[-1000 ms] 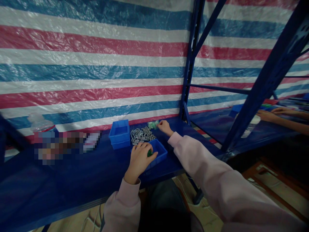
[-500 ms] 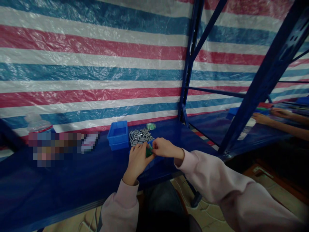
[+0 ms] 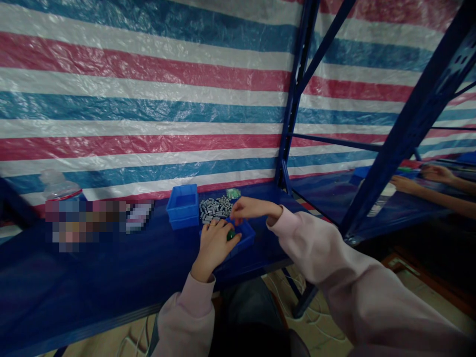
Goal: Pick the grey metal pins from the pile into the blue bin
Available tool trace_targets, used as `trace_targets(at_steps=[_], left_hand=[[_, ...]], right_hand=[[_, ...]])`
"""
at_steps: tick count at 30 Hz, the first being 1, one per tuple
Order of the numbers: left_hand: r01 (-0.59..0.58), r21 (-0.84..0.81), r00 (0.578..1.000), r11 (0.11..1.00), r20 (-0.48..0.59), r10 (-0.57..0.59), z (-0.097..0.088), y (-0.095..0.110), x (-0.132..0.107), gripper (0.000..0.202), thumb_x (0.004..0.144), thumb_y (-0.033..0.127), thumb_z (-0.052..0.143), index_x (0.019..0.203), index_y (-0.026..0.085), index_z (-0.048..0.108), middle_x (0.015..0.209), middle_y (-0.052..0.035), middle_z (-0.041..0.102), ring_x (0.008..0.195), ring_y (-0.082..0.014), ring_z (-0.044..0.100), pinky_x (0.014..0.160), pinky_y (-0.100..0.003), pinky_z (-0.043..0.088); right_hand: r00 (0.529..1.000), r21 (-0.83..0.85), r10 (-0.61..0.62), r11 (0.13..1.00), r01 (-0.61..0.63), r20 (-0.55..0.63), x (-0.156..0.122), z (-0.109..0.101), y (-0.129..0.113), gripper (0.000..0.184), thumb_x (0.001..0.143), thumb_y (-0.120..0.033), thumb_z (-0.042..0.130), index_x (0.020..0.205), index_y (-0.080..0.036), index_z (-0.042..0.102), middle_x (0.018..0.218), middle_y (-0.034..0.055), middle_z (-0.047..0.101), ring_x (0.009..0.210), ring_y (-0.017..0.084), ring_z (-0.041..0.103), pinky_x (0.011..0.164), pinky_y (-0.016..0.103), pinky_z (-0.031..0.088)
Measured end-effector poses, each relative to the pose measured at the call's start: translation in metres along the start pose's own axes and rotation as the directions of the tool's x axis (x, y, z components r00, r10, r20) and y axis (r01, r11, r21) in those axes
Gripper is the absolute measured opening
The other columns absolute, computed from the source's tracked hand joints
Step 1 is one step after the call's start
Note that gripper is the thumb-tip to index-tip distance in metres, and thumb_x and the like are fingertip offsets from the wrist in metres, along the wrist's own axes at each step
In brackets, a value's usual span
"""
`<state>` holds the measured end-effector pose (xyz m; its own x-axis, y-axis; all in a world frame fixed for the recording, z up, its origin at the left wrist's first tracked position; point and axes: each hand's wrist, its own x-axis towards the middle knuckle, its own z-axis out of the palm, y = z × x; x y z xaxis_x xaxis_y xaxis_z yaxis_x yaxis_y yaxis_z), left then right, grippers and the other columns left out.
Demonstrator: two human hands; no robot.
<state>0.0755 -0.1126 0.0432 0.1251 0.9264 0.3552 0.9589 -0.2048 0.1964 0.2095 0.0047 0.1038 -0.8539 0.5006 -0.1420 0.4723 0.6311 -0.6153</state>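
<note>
My left hand [image 3: 214,244] rests curled on the near blue bin [image 3: 246,237], fingers closed round a small green piece [image 3: 231,235]. My right hand [image 3: 248,208] reaches over the bin's far edge to the pile of small grey metal parts [image 3: 214,207], fingertips pinched together at the pile's near right side; what they hold is too small to see. A second blue bin [image 3: 183,205] stands left of the pile. A small pale-green packet [image 3: 233,193] lies behind the pile by the striped sheet.
The dark blue shelf board [image 3: 111,267] runs left to right, blue rack posts [image 3: 293,99] rising behind and at right [image 3: 412,119]. A clear plastic bottle [image 3: 57,186] stands far left. Another person's hands [image 3: 427,178] work on the neighbouring shelf at right.
My right hand went from the green packet at the back to my left hand over the bin, then out to the grey parts pile. My left hand stayed on the bin.
</note>
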Motion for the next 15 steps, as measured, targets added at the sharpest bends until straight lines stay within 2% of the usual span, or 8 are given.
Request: trace_targets(at_steps=[1,3,4,5,7,10,13,15], left_hand=[[0.005,-0.002,1.000,1.000,-0.002,-0.005,0.000,0.000,0.000,0.028,0.086,0.049,0.047,0.088,0.026,0.063,0.098,-0.0013,0.062,0.098,-0.0241,0.048,0.080,-0.037,0.030],[0.014,-0.008,1.000,1.000,-0.001,-0.014,0.000,0.000,0.001,0.027,0.085,0.048,0.048,0.085,0.026,0.063,0.096,-0.0007,0.062,0.097,-0.0236,0.048,0.080,-0.037,0.030],[0.016,-0.012,1.000,1.000,0.000,-0.016,0.000,0.000,0.001,0.026,0.085,0.048,0.049,0.084,0.026,0.063,0.095,-0.0005,0.062,0.097,-0.0233,0.048,0.080,-0.037,0.030],[0.014,-0.017,1.000,1.000,0.000,-0.014,0.000,0.001,0.001,0.025,0.085,0.047,0.049,0.084,0.026,0.063,0.095,-0.0002,0.062,0.097,-0.0230,0.048,0.080,-0.037,0.030],[0.004,-0.029,1.000,1.000,0.001,-0.004,0.000,0.001,0.001,0.025,0.085,0.047,0.049,0.083,0.026,0.063,0.095,0.0004,0.062,0.097,-0.0225,0.047,0.080,-0.037,0.030],[-0.004,-0.042,1.000,0.999,0.000,0.004,0.000,0.001,0.001,0.024,0.085,0.047,0.049,0.082,0.027,0.062,0.094,0.0015,0.062,0.097,-0.0224,0.047,0.079,-0.037,0.029],[-0.001,-0.047,1.000,0.999,-0.006,0.001,0.000,0.001,0.000,0.024,0.084,0.047,0.050,0.083,0.027,0.062,0.094,0.0016,0.062,0.096,-0.0224,0.047,0.080,-0.038,0.029],[0.001,-0.050,1.000,0.999,-0.004,-0.001,0.000,0.001,0.000,0.023,0.084,0.047,0.051,0.083,0.027,0.062,0.094,0.0015,0.063,0.096,-0.0223,0.047,0.080,-0.038,0.029]], right_hand=[[0.992,0.000,0.031,1.000,-0.031,-0.122,0.010,-0.008,0.007,0.024,0.082,-0.020,0.047,0.091,-0.010,0.067,0.071,0.0045,0.068,0.062,0.012,0.060,0.057,0.019,0.043],[0.911,-0.106,0.076,0.986,-0.130,-0.406,0.031,-0.021,0.027,0.027,0.077,-0.016,0.052,0.100,-0.010,0.065,0.084,0.0085,0.070,0.074,0.016,0.063,0.065,0.022,0.046],[0.858,-0.155,0.078,0.971,-0.180,-0.507,0.043,-0.025,0.039,0.031,0.075,-0.014,0.053,0.105,-0.009,0.063,0.094,0.0110,0.069,0.083,0.018,0.063,0.072,0.024,0.046],[0.837,-0.190,0.077,0.959,-0.211,-0.542,0.053,-0.028,0.051,0.036,0.074,-0.011,0.052,0.109,-0.009,0.061,0.104,0.0130,0.067,0.092,0.020,0.062,0.078,0.026,0.046],[0.846,-0.226,0.072,0.948,-0.222,-0.528,0.071,-0.028,0.075,0.048,0.070,-0.006,0.054,0.118,-0.008,0.056,0.120,0.0147,0.060,0.107,0.022,0.057,0.089,0.027,0.043],[0.877,-0.269,0.076,0.936,-0.227,-0.475,0.087,-0.023,0.101,0.062,0.067,-0.004,0.055,0.128,-0.007,0.047,0.133,0.0167,0.049,0.121,0.024,0.047,0.100,0.031,0.037],[0.884,-0.274,0.092,0.931,-0.239,-0.459,0.094,-0.021,0.110,0.068,0.064,-0.002,0.055,0.131,-0.011,0.046,0.139,0.0155,0.042,0.130,0.026,0.037,0.106,0.037,0.030],[0.891,-0.247,0.097,0.942,-0.226,-0.444,0.099,-0.022,0.109,0.069,0.063,-0.004,0.057,0.131,-0.015,0.047,0.137,0.0124,0.045,0.129,0.027,0.037,0.106,0.039,0.030]])
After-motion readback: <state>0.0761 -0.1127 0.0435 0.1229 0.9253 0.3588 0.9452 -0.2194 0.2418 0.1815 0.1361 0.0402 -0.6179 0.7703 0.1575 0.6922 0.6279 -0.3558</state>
